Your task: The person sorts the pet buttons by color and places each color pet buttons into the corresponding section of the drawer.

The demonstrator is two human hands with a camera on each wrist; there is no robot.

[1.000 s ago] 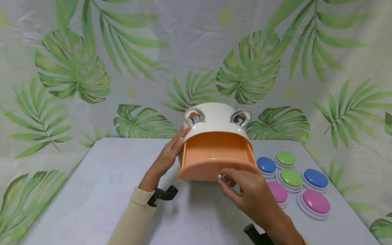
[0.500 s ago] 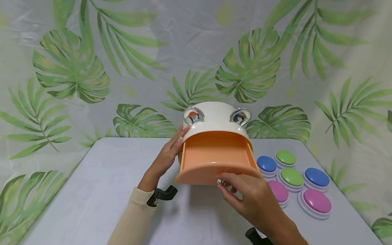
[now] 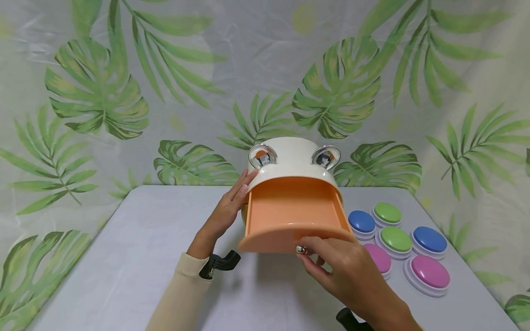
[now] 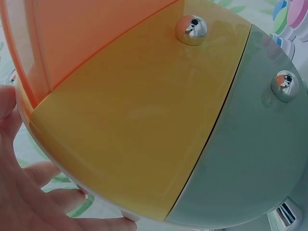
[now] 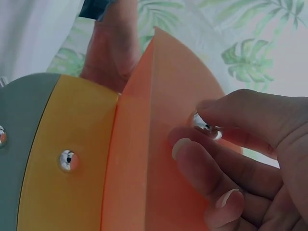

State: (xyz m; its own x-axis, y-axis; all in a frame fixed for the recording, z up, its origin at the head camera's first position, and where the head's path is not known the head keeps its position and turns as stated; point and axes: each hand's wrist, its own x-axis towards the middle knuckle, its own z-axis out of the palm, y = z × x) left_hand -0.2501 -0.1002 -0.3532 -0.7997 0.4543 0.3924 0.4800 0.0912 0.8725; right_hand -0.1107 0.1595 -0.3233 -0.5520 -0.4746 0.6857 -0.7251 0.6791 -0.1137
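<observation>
A rounded white drawer box point(image 3: 290, 156) with two shiny round eye-like parts stands on the table. Its top orange drawer point(image 3: 294, 204) is pulled well out, and no contents show inside. My right hand point(image 3: 345, 266) pinches the drawer's silver knob point(image 5: 206, 126) between thumb and fingers. Against the left side of the box rests my left hand point(image 3: 225, 214), fingers extended; the left wrist view shows them spread along the edge. Below the orange drawer, a yellow drawer point(image 4: 139, 115) and a grey-green drawer point(image 4: 240, 144) are closed, each with a silver knob.
To the right of the box stand several round push buttons with white bases, among them a blue button point(image 3: 429, 240), a green button point(image 3: 395, 238) and a pink button point(image 3: 430, 271). A leaf-patterned cloth point(image 3: 256, 69) hangs behind the white table point(image 3: 124, 257).
The orange drawer has slid a little farther out toward me, with my right hand moving along on its knob. My left hand has stayed against the box.
</observation>
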